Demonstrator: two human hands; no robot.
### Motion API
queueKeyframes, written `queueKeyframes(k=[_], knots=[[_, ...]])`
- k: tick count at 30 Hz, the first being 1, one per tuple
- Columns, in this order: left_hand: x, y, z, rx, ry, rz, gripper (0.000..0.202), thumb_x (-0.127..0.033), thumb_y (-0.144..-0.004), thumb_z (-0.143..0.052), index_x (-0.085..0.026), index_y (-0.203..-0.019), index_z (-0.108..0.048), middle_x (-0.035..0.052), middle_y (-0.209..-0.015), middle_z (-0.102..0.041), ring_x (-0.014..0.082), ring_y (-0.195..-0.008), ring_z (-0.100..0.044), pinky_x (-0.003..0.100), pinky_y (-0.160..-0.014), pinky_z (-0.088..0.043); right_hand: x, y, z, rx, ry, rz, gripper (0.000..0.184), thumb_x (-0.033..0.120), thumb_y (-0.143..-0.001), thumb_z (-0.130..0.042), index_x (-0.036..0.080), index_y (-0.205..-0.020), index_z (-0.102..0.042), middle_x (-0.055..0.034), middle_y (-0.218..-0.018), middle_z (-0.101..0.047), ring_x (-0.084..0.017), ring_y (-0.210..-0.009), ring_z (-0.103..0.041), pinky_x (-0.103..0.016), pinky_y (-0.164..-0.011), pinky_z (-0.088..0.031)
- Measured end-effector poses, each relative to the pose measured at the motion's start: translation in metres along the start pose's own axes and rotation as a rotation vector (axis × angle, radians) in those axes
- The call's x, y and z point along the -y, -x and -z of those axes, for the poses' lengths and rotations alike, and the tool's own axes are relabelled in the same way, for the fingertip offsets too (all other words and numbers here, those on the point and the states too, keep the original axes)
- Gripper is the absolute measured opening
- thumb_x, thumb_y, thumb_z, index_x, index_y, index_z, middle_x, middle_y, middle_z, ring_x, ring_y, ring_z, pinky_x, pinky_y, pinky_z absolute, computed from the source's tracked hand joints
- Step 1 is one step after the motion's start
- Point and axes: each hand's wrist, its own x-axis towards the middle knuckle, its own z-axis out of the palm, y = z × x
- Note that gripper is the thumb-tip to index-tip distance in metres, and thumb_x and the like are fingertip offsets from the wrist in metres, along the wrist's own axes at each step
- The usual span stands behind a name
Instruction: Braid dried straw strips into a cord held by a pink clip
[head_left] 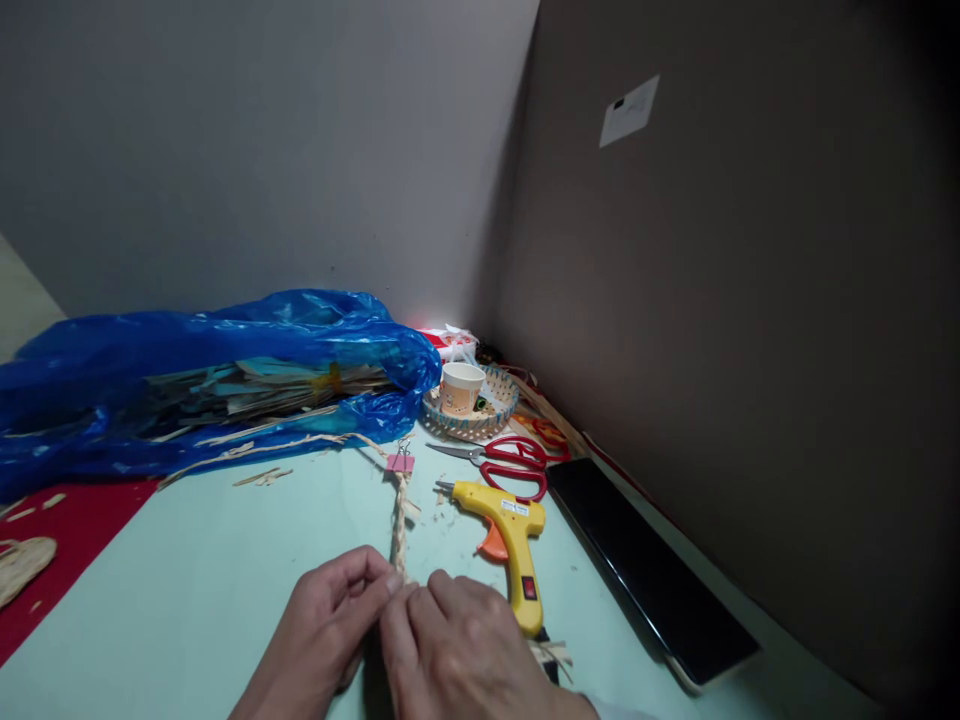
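A braid of pale straw-like strips [400, 520] runs toward me across the pale green table. A pink binder clip [400, 463] grips its far end. My left hand [326, 620] pinches the near part of the braid between thumb and fingers. Close against it, my right hand [450, 640] is closed with its fingers bent at the same spot, covering the strand ends. Just right of my hands lies a yellow glue gun [517, 530] with an orange trigger. Beyond it rest red-handled scissors [514, 465], their blades pointing left.
A blue plastic bag [225, 335] holding dried strips [292, 390] lies along the back left. A paper cup [460, 388] stands in a woven basket [435, 425]. A black slab-like device [645, 570] lies right, near the wall. A woven piece [26, 565] sits on red cloth [82, 530].
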Motion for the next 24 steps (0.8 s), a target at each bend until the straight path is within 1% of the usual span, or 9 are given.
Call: queueKeyframes(k=[4,7,9,11,14,17,20,22,24], knots=[[0.003,-0.004,0.005,0.022,0.020,-0.002,0.031,-0.040,-0.066,-0.073,-0.016,-0.061,-0.054,-0.0078,-0.052,-0.043,0.0064,-0.047,-0.031,0.018,-0.045,-0.020,-0.008,-0.008,0.019,0.197,-0.141,-0.041,0.007,0.021,-0.082,-0.054,0.015,-0.080,-0.057,-0.0041,-0.063,-0.063,-0.020,-0.056,-0.055,-0.032,-0.050,-0.028],[0.003,-0.005,0.008,0.085,-0.020,0.022,0.030,-0.041,-0.069,-0.071,-0.016,-0.065,-0.055,-0.0091,-0.050,-0.039,0.0057,-0.045,-0.027,0.019,-0.043,-0.017,-0.013,-0.011,0.034,0.310,-0.296,-0.168,0.009,0.023,-0.086,-0.051,0.019,-0.082,-0.058,-0.0020,-0.070,-0.065,-0.017,-0.061,-0.054,-0.030,-0.054,-0.029],[0.001,-0.003,0.008,0.081,-0.038,0.042,0.032,-0.044,-0.071,-0.070,-0.016,-0.066,-0.054,-0.0109,-0.048,-0.035,0.0043,-0.043,-0.021,0.019,-0.042,-0.012,-0.017,-0.013,0.041,0.319,-0.429,-0.316,0.015,0.024,-0.090,-0.047,0.020,-0.082,-0.058,-0.0008,-0.073,-0.064,-0.015,-0.066,-0.054,-0.028,-0.058,-0.032],[-0.002,-0.001,0.006,0.066,-0.036,0.055,0.033,-0.046,-0.072,-0.069,-0.017,-0.066,-0.053,-0.0118,-0.047,-0.034,0.0033,-0.041,-0.017,0.019,-0.041,-0.008,-0.023,-0.015,0.044,0.278,-0.548,-0.471,0.012,0.025,-0.089,-0.049,0.020,-0.085,-0.059,-0.0013,-0.080,-0.064,-0.015,-0.073,-0.056,-0.026,-0.065,-0.036],[-0.004,0.000,0.005,0.058,-0.013,0.074,0.034,-0.047,-0.071,-0.070,-0.017,-0.068,-0.054,-0.0114,-0.047,-0.037,0.0026,-0.040,-0.015,0.019,-0.041,-0.006,-0.033,-0.019,0.042,0.293,-0.747,-0.599,0.012,0.028,-0.088,-0.054,0.018,-0.091,-0.060,-0.0025,-0.083,-0.065,-0.015,-0.078,-0.057,-0.025,-0.070,-0.039],[-0.003,-0.001,0.005,0.069,-0.009,0.086,0.032,-0.045,-0.069,-0.072,-0.016,-0.070,-0.059,-0.0093,-0.046,-0.043,0.0029,-0.040,-0.017,0.018,-0.041,-0.007,-0.038,-0.020,0.033,0.443,-1.061,-0.605,0.021,0.031,-0.092,-0.049,0.018,-0.079,-0.059,0.0001,-0.072,-0.063,-0.013,-0.070,-0.058,-0.023,-0.066,-0.040],[-0.002,-0.002,0.006,0.086,-0.020,0.059,0.025,-0.038,-0.068,-0.073,-0.017,-0.069,-0.062,-0.0039,-0.050,-0.057,0.0049,-0.040,-0.026,0.018,-0.041,-0.016,-0.038,-0.019,0.023,0.528,-1.306,-0.678,0.027,0.031,-0.094,-0.045,0.018,-0.071,-0.052,0.0026,-0.061,-0.055,-0.011,-0.057,-0.053,-0.020,-0.057,-0.040],[-0.002,-0.002,0.006,0.075,-0.059,0.017,0.022,-0.036,-0.068,-0.073,-0.017,-0.067,-0.062,-0.0015,-0.055,-0.063,0.0082,-0.045,-0.038,0.019,-0.045,-0.027,-0.038,-0.017,0.018,0.535,-1.336,-0.704,0.026,0.029,-0.093,-0.046,0.017,-0.070,-0.050,0.0034,-0.061,-0.053,-0.009,-0.053,-0.049,-0.019,-0.053,-0.037],[-0.002,-0.001,0.006,0.052,-0.131,-0.036,0.022,-0.038,-0.069,-0.071,-0.018,-0.065,-0.062,-0.0011,-0.057,-0.062,0.0125,-0.054,-0.048,0.021,-0.052,-0.035,-0.038,-0.016,0.016,0.504,-1.270,-0.684,0.026,0.027,-0.091,-0.049,0.017,-0.067,-0.051,0.0037,-0.063,-0.054,-0.008,-0.055,-0.048,-0.018,-0.055,-0.037]])
